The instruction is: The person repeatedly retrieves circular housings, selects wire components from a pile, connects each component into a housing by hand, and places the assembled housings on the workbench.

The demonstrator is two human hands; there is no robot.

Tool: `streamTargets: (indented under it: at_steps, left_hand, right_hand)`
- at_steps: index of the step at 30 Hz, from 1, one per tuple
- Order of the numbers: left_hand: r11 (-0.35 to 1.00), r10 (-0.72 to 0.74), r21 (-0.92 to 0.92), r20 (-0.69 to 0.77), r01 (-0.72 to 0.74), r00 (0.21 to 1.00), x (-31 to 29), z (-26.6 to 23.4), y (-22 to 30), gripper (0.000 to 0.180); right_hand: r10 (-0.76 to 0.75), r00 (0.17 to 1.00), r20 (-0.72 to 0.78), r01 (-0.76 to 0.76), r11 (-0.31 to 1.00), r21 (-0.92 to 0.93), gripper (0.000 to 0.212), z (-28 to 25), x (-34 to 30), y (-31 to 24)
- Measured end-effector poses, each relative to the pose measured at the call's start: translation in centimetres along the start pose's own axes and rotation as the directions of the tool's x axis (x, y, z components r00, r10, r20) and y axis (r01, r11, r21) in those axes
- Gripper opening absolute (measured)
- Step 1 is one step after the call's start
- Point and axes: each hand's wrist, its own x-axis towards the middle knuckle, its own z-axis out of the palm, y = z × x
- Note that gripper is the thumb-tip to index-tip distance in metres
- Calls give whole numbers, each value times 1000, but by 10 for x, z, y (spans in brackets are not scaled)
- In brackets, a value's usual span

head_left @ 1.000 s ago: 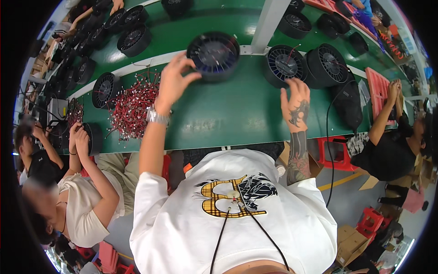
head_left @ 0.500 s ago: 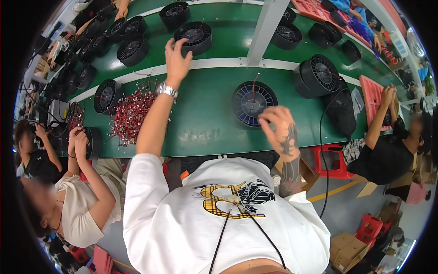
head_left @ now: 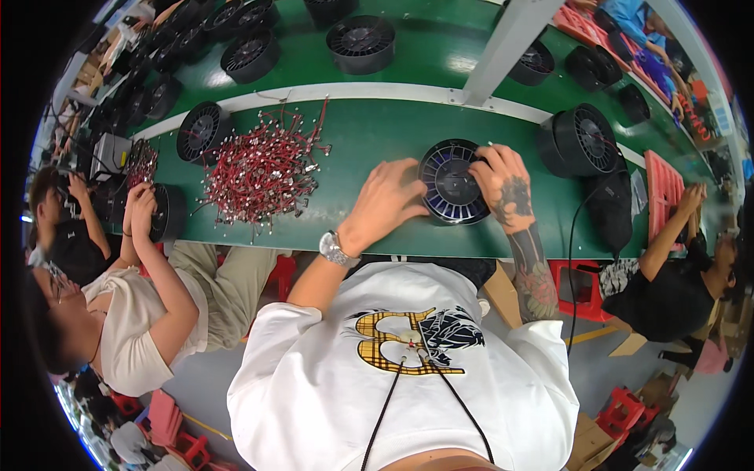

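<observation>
A round black fan (head_left: 454,185) with radial slots lies on the green table in front of me. My left hand (head_left: 386,198), wearing a metal watch, is at its left rim with thumb and fingers spread; whether it touches the rim I cannot tell. Over the fan's right side, my right hand (head_left: 501,179) has its fingers bent and pressed together near the hub. What they pinch is mostly hidden; a small pale tip shows just above the fingers. To the left lies a large heap of short red and black wires (head_left: 263,174) with small connectors.
Another fan (head_left: 202,133) stands behind the wire heap. Stacked fans (head_left: 580,140) and a black bag (head_left: 609,208) are to the right. A white post (head_left: 503,55) rises from the rail (head_left: 377,90). Co-workers sit on both sides.
My left hand has come back from a fan beyond the rail to the left side of the near fan. My right hand has moved up from the fan's lower right edge onto it.
</observation>
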Motion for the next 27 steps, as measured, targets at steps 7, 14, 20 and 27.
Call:
streamTargets:
  at_steps: [7,14,20,27]
  left_hand:
    - [994,-87,57,-140,96,986,-25,7,15,37]
    - [931,-270,155,-314,329,910,-16,-33,-35,30]
    - [788,-334,456,-249,414,909,-9,-54,-109,22]
    - [871,-228,402,-175,281,958,-4,-69,-117,13]
  right_hand:
    - [219,969,112,-233,964,131,17,-18,-6,-15]
    - [267,962,54,-273,945,179,30,-27,-18,-9]
    - [353,933,-68,-330,915,232,43,-43,-21,-27]
    - [369,927,-64,-322,872,369,44,-45,-24,-38]
